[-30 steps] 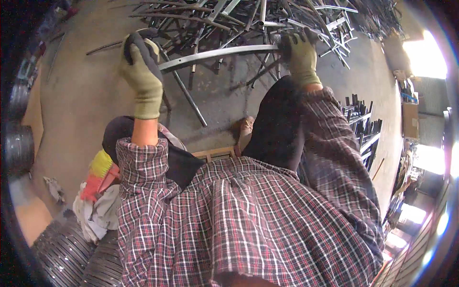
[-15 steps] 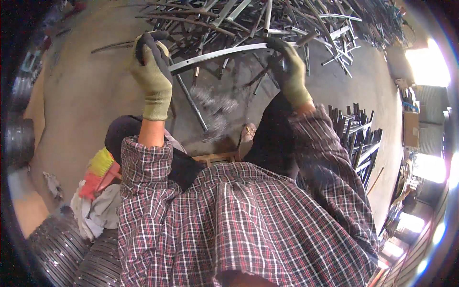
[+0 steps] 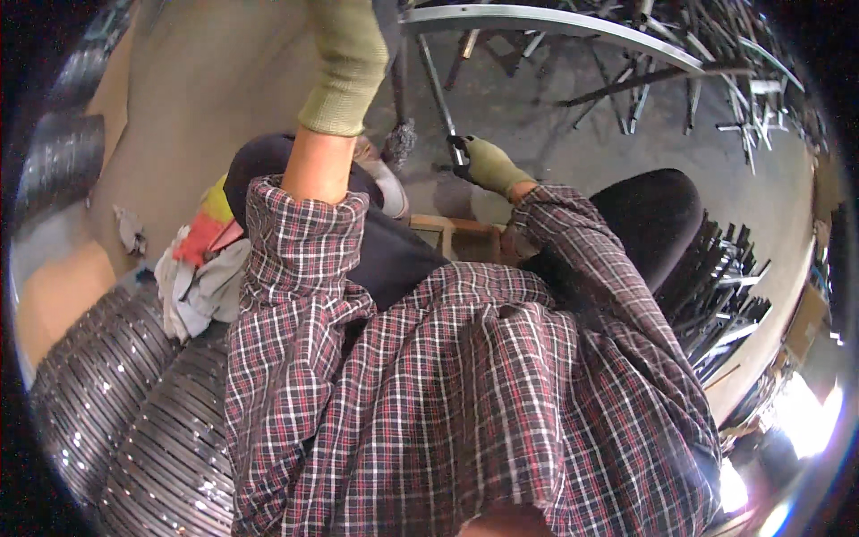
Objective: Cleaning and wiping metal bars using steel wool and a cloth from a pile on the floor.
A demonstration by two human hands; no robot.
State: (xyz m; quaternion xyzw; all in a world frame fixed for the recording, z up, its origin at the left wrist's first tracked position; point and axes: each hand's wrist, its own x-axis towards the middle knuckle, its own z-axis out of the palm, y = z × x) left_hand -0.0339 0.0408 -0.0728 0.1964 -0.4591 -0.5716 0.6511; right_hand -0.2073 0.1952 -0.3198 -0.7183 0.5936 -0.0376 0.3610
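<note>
My left hand (image 3: 349, 58), in a yellow-green glove with a dark coated palm, is raised at the upper edge, which cuts off most of its fingers. It is at the end of a long, pale metal tube (image 3: 555, 22), which bends to the right across the top and has small holes in it. From near that same end a thinner metal rod (image 3: 434, 76) slants down toward me. Lower down, the gloved fingers of my right hand (image 3: 488, 166) are closed round the rod's lower end. Whether rod and tube are joined, I cannot tell.
A heap of loose metal tubes (image 3: 716, 63) covers the floor at the far right. Stacked dark bars (image 3: 716, 295) stand beside my right knee. Ribbed black coils (image 3: 170, 430) lie at lower left, under grey cloth (image 3: 201, 286). Between my legs is a wooden frame (image 3: 470, 237).
My right hand has left the tube's right end and come down to the rod's lower end. My left hand has shifted up and right in the view, which has itself turned.
</note>
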